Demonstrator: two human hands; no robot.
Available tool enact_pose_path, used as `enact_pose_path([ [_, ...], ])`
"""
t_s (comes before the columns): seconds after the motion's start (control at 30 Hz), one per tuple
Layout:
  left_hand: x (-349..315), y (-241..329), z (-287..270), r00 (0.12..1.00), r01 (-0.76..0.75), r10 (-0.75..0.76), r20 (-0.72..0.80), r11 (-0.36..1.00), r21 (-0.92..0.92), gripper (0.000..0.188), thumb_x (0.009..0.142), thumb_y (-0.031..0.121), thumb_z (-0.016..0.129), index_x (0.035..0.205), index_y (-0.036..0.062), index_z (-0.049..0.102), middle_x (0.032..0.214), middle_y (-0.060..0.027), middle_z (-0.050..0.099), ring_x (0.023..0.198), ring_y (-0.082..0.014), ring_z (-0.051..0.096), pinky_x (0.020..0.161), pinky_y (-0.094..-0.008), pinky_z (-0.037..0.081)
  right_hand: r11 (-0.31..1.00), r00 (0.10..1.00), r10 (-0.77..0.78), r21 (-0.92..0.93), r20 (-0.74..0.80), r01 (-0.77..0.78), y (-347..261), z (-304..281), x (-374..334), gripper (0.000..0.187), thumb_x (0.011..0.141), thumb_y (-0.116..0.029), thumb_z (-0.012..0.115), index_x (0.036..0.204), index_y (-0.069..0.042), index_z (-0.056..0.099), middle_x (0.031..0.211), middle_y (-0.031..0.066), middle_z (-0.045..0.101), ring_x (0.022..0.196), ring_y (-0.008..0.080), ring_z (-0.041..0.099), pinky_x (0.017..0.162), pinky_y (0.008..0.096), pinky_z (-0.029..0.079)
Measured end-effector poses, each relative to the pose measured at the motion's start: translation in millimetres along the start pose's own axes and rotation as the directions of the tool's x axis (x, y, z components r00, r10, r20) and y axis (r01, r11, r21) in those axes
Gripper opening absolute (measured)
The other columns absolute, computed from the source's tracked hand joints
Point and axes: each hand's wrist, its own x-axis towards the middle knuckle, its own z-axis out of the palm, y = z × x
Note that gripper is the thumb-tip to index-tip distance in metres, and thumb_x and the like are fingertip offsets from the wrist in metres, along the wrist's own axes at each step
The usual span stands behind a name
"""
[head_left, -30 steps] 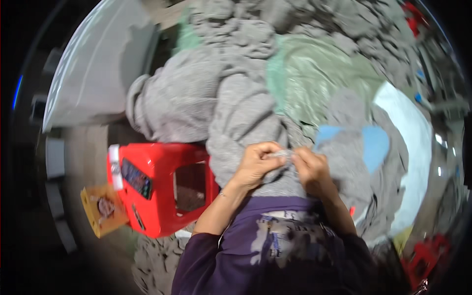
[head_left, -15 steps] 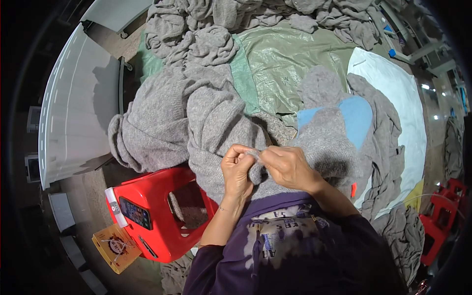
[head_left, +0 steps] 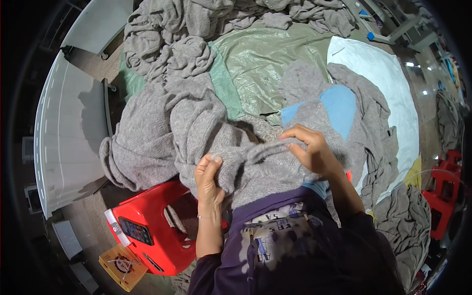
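Observation:
A grey knit garment [head_left: 268,174] lies across my lap, its kind hard to tell in these folds. My left hand [head_left: 209,179] pinches its edge between thumb and fingers, near the red stool. Farther right and slightly higher, my right hand [head_left: 314,150] grips a narrow rolled band of the same knit, which stretches between the two hands. A larger heap of grey knitwear [head_left: 199,123] adjoins it on the left. To the right, a light blue piece [head_left: 339,108] shows among more grey knit.
A red plastic stool [head_left: 172,250] at lower left carries a phone [head_left: 136,231] and a thin dark tool [head_left: 152,262]. A yellow box [head_left: 123,265] is beside it. Knitwear piles [head_left: 189,19] lie beyond a green sheet [head_left: 268,59]. A white panel [head_left: 69,118] stands left, a white sheet [head_left: 378,73] right.
My hands were close together over the knit; they have moved apart, left hand leftward and lower, right hand rightward, drawing a band of the garment between them. The whole view has shifted slightly.

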Motion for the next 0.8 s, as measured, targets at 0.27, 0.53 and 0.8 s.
enact_pose_path([
  [0.27, -5.6, 7.5, 8.7, 0.992, 0.013, -0.006, 0.123, 0.998, -0.056, 0.008, 0.087, 0.009, 0.063, 0.088, 0.0019, 0.063, 0.077, 0.0035, 0.059, 0.072, -0.0045, 0.053, 0.072, -0.0195, 0.042, 0.961, 0.975, 0.177, -0.192, -0.136, -0.201, -11.2, -9.8, -6.9, 0.028, 0.071, 0.003, 0.063, 0.098, 0.0, 0.066, 0.085, 0.0112, 0.067, 0.077, 0.0227, 0.064, 0.068, 0.027, 0.049],
  [0.53, -7.9, -4.4, 31.8, 0.989, -0.075, 0.053, 0.138, 0.985, 0.155, 0.005, 0.087, 0.003, 0.063, 0.088, -0.001, 0.065, 0.084, 0.0023, 0.06, 0.076, -0.003, 0.051, 0.071, -0.018, 0.04, 0.859, 0.842, -0.503, -0.224, -0.197, 0.461, -35.7, 44.5, 3.1, 0.026, 0.067, 0.001, 0.068, 0.092, -0.004, 0.067, 0.088, 0.0109, 0.066, 0.071, 0.0222, 0.066, 0.056, 0.0308, 0.051],
  [0.8, -11.5, -9.3, 30.8, 0.982, -0.089, 0.065, 0.178, 0.987, 0.135, 0.005, 0.087, 0.0, 0.064, 0.091, -0.002, 0.065, 0.08, 0.0002, 0.063, 0.07, -0.002, 0.053, 0.064, -0.0162, 0.042, 0.856, 0.838, -0.493, -0.301, -0.233, 0.42, -31.4, 66.0, 12.0, 0.024, 0.068, 0.003, 0.068, 0.091, -0.003, 0.067, 0.085, 0.0072, 0.063, 0.068, 0.0207, 0.064, 0.056, 0.0296, 0.051],
])
